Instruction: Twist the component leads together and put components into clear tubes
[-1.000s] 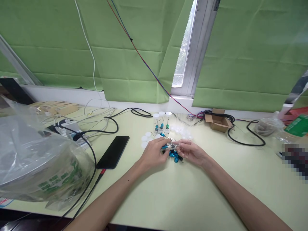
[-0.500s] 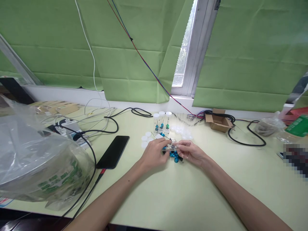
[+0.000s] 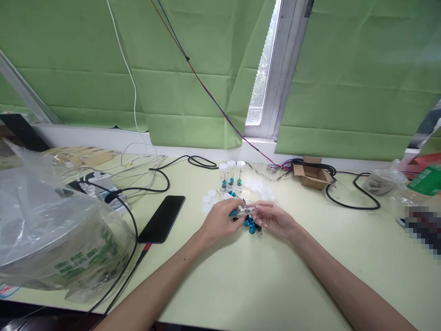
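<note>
A small clear tube lies sideways between my hands, low over the table. My left hand has its fingers closed around the tube's left end. At the other end, my right hand pinches it between thumb and fingers. Something dark shows inside the tube, too small to name. Shiny blue metallic pieces lie just below my fingers, with dark bits beside them. Behind my hands stand three clear vials with white caps, holding blue or green pieces. Loose white caps lie left of them.
A black phone lies left of my left arm. Farther left is a large plastic-wrapped tub, with black cables running past it. An open cardboard box stands at the back right. More white caps lie behind my right hand.
The clear tube has tilted slightly between my fingers. Both hands keep nearly the same place and grip.
</note>
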{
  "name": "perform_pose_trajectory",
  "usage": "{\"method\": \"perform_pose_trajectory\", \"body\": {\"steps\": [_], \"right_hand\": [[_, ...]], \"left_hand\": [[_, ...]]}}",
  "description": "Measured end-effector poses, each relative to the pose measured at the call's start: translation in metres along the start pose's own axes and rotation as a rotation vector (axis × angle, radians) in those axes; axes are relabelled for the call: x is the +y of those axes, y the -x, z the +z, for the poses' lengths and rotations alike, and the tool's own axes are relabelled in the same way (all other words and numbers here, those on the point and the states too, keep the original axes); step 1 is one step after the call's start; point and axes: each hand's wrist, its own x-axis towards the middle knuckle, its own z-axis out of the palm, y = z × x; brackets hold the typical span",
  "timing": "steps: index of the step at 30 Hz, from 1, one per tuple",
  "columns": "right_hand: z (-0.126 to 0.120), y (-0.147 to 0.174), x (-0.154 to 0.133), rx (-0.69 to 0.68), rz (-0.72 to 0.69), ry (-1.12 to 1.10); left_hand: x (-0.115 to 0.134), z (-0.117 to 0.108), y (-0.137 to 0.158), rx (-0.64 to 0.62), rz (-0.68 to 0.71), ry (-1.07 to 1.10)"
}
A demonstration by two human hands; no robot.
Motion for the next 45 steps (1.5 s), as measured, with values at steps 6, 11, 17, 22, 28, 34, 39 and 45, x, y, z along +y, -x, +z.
{"method": "perform_pose_trajectory", "body": {"steps": [6,11,17,22,28,34,39,45], "right_hand": [[-0.0011,-0.0005,0.0034,0.001,0.011,-0.017],[-0.0035,-0.0014,0.0047,-0.002,0.009,-0.016],[-0.0070,-0.0026,0.0070,-0.001,0.000,0.009],[-0.0042,-0.0024,0.0061,0.013,-0.003,0.020],[-0.0016,-0.0017,0.0045,0.014,-0.010,0.047],[-0.0016,-0.0023,0.0050,0.009,-0.015,0.053],[-0.0014,-0.0026,0.0056,0.019,-0.012,0.048],[-0.0031,-0.0040,0.0073,0.017,-0.012,0.048]], "left_hand": [[-0.0020,0.0010,0.0010,-0.010,-0.017,-0.030],[-0.0012,-0.0001,0.0014,-0.019,-0.016,-0.041],[-0.0009,-0.0007,0.0012,-0.020,-0.023,-0.037],[-0.0018,0.0007,0.0013,-0.021,-0.021,-0.039],[-0.0027,0.0025,0.0025,-0.021,-0.026,-0.048],[-0.0023,0.0018,0.0018,-0.029,-0.031,-0.064],[-0.0025,0.0012,0.0022,-0.031,-0.026,-0.080],[-0.0025,0.0011,0.0022,-0.035,-0.015,-0.090]]}}
